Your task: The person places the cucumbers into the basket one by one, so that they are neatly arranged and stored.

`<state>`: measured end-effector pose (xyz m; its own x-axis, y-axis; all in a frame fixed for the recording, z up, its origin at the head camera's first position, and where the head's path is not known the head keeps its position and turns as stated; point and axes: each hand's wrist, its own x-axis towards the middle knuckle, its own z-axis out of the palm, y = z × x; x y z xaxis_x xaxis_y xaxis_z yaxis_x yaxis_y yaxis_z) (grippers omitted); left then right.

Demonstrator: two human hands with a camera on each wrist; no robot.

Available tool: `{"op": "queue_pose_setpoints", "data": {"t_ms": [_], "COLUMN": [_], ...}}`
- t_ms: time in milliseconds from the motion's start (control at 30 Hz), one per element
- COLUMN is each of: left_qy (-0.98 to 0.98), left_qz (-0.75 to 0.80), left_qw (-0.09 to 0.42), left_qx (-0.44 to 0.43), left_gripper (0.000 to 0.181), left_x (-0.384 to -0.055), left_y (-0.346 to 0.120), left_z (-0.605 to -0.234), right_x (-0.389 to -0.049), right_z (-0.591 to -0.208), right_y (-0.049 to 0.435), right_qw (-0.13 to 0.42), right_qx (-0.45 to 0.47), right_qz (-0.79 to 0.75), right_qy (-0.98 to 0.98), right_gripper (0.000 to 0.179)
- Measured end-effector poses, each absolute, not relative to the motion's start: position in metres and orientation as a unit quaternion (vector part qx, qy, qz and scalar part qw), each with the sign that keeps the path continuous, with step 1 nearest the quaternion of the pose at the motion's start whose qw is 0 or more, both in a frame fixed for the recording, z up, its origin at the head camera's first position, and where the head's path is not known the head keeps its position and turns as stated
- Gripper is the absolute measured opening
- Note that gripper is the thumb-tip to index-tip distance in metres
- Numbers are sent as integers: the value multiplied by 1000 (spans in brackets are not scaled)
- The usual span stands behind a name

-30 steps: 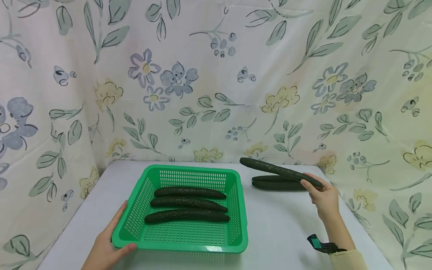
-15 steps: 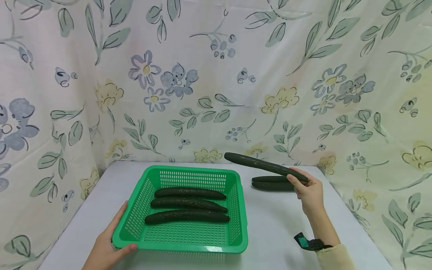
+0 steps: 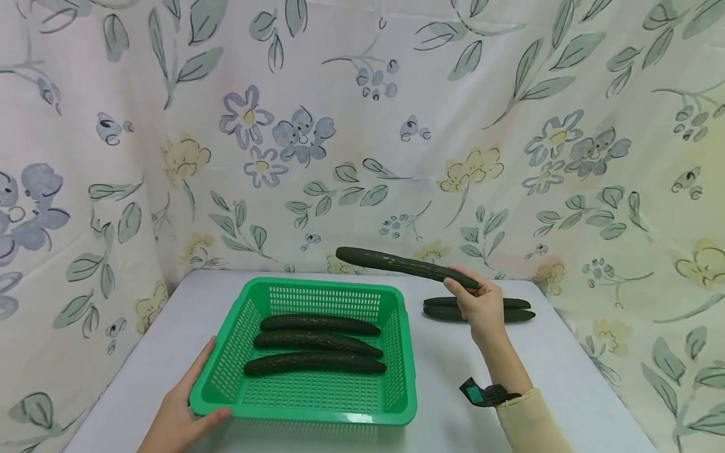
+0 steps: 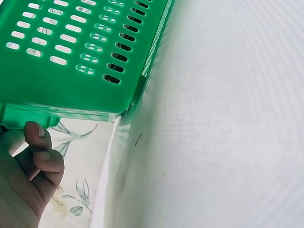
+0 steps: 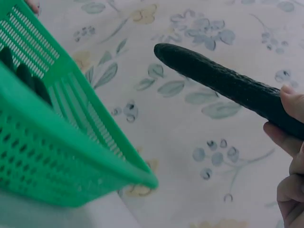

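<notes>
The right hand point(image 3: 484, 308) pinches a raised cucumber point(image 3: 396, 263) by one end and has swung leftward, bringing its free end nearer the green basket point(image 3: 300, 413), left of that hand. Three cucumbers point(image 3: 317, 340) lie inside; two cucumbers point(image 3: 518, 314) remain outside, behind the hand. The left hand point(image 3: 180, 409) grips the basket's near-left corner.

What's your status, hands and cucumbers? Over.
Right hand gripping cucumber aloft. Left hand holding basket. Three cucumbers inside, two others on table. Nothing visibly blocking.
</notes>
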<state>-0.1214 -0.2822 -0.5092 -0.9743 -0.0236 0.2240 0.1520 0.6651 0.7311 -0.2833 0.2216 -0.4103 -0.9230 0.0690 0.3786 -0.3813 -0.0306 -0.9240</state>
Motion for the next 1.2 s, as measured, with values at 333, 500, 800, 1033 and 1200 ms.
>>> {"op": "queue_pose_setpoints", "data": {"t_ms": [333,500,800,1033,1200], "left_qy": [-914,-909,-909,-907,-910], "left_qz": [-392,-400,-402,-406,-401], "left_qw": [101,107,105,102,97], "left_qx": [-24,-33,-38,-39,-34], "left_gripper": [120,120,119,119,120], "left_x": [-122,-123,-122,-122,-122], "left_y": [-282,-283,-281,-280,-283], "left_z": [-511,-513,-511,-510,-510], "right_x": [-286,-287,-281,-270,-265], "right_z": [-397,-391,-392,-404,-407], "right_y": [163,137,99,75,67], "right_qw": [149,153,151,129,106], "right_qx": [136,158,165,145,158], "right_qz": [731,730,732,738,715], "right_qy": [-652,-647,-644,-646,-672], "right_gripper": [34,35,37,31,30]}}
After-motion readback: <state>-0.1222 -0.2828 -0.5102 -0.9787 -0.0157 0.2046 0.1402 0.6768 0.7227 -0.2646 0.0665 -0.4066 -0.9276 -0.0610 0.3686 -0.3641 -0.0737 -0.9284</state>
